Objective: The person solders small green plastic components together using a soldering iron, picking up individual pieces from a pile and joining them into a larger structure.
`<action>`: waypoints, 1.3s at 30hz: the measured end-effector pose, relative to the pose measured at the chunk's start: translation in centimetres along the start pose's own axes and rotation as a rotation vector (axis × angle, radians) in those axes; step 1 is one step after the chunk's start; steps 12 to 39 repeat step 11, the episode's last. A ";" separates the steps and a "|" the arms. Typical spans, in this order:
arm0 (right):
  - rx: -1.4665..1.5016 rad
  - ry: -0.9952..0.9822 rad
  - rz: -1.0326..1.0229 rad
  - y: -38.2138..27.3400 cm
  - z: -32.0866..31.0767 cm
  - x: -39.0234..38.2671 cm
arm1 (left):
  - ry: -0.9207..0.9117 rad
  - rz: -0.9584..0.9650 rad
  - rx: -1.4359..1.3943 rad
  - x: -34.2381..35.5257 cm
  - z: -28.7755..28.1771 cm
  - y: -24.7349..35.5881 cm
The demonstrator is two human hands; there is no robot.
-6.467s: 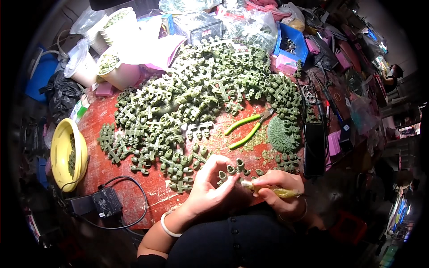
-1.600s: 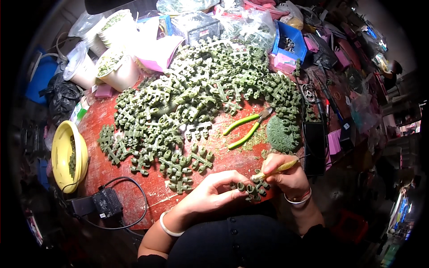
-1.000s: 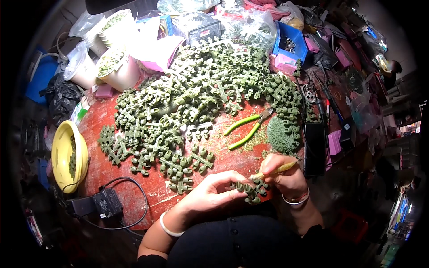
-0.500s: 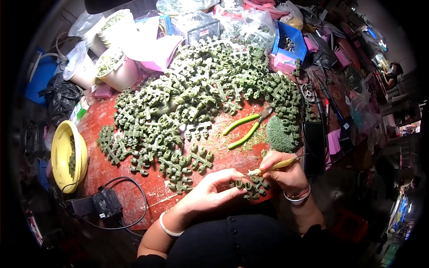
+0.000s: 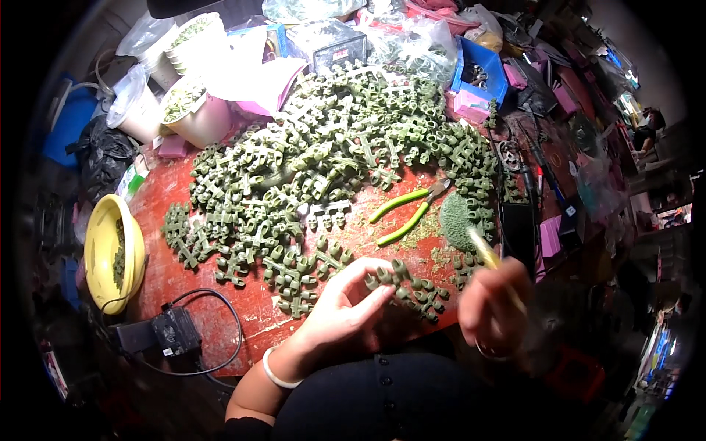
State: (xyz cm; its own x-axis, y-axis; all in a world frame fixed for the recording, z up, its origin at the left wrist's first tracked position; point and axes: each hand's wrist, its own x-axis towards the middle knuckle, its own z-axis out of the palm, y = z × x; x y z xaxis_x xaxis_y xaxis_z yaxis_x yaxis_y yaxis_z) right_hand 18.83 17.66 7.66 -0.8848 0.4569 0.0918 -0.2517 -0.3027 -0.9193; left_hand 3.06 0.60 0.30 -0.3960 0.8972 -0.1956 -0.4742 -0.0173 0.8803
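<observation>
My left hand pinches one end of a green moulded cluster, a short stem with small rounded cups along its sides. The cluster is held tilted over the table's near edge. To its right, my right hand is raised and smeared by motion, its fingers closed around a slim yellow-handled tool. The tool points up and away from the cluster; its tip is blurred. Another green cluster lies between the hands, just beyond them. Pliers with lime-green handles lie spread on the table farther off.
A large heap of similar green clusters covers the red table. Beside the pliers is a round green textured pad. A yellow basin and a black adapter with cable are at left; white buckets stand behind.
My right hand has drawn back to the right, lifting the tool off the cluster and turning it upward. My left hand has tilted the cluster, which now shows more fully.
</observation>
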 end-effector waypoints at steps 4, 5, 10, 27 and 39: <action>0.521 -0.809 -0.042 -3.2 0.3 2.1 | 0.094 -0.061 -0.082 -0.6 -0.5 -0.2; 0.592 -0.975 -0.004 -4.2 0.5 2.2 | 0.051 -0.015 -0.138 -0.3 -0.4 -0.5; 0.717 -1.181 -0.056 -3.9 -0.8 -1.7 | -0.009 0.062 -0.233 0.3 -0.1 -0.8; 0.727 -1.190 -0.048 -3.6 -0.8 -1.5 | -0.010 0.056 -0.179 0.2 -0.2 -0.5; 0.727 -1.190 -0.048 -3.6 -0.8 -1.5 | -0.010 0.056 -0.179 0.2 -0.2 -0.5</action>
